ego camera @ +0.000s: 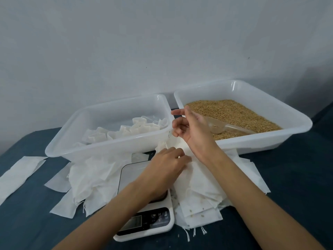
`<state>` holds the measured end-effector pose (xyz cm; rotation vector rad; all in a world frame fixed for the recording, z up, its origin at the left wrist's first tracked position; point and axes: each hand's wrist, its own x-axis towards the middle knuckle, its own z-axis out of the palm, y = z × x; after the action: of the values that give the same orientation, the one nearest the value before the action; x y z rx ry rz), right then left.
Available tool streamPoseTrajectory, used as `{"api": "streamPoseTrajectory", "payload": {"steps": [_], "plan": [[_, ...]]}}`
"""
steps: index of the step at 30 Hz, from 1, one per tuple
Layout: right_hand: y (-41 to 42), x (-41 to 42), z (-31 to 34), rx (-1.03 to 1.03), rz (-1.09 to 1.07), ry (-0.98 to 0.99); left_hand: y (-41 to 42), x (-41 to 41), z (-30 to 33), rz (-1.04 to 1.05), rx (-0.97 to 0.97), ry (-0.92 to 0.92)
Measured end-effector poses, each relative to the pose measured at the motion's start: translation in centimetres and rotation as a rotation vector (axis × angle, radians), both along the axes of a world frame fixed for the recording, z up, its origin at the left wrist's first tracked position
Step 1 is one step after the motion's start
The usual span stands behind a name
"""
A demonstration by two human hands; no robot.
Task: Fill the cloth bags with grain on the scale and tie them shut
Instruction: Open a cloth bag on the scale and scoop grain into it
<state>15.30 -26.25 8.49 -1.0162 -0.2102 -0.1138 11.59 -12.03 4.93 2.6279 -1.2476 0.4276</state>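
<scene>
A white cloth bag (177,144) stands bunched between my hands, just behind the white digital scale (144,222). My left hand (167,166) lies over the scale's platform and pinches the bag's cloth low down. Above the bag, my right hand (191,129) is raised with its index finger out and the other fingers curled. A thin drawstring (169,136) runs up from the bag to those fingers. Brown grain (234,112) fills a white tray (295,121) at the back right. A clear scoop (225,128) rests in it.
A translucent bin (54,150) at the back left holds several tied bags (144,127). Flat empty bags lie in heaps left (86,177) and right (201,195) of the scale on the dark blue tabletop (288,204). More white cloth pieces (18,170) lie far left.
</scene>
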Motion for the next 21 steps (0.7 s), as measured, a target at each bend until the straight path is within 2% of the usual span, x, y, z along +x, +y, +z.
{"api": "streamPoseTrajectory", "payload": {"steps": [4, 11, 16, 18, 21], "plan": [[-0.2, 0.1, 0.0, 0.019, 0.026, 0.004, 0.3, -0.1, 0.0, -0.033, -0.024, 0.04], [-0.2, 0.2, -0.1, 0.016, 0.041, 0.003, 0.7, 0.1, 0.3, -0.041, -0.204, 0.033], [-0.2, 0.4, -0.3, -0.032, 0.044, -0.011, 1.2, 0.5, 0.0, -0.016, -0.309, 0.153], [-0.2, 0.3, -0.3, -0.041, 0.051, -0.014, 1.5, 0.6, 0.2, -0.032, -0.351, 0.15], [-0.1, 0.2, -0.2, -0.107, 0.05, -0.016, 2.5, 0.8, 0.6, -0.001, -0.488, 0.189]]}}
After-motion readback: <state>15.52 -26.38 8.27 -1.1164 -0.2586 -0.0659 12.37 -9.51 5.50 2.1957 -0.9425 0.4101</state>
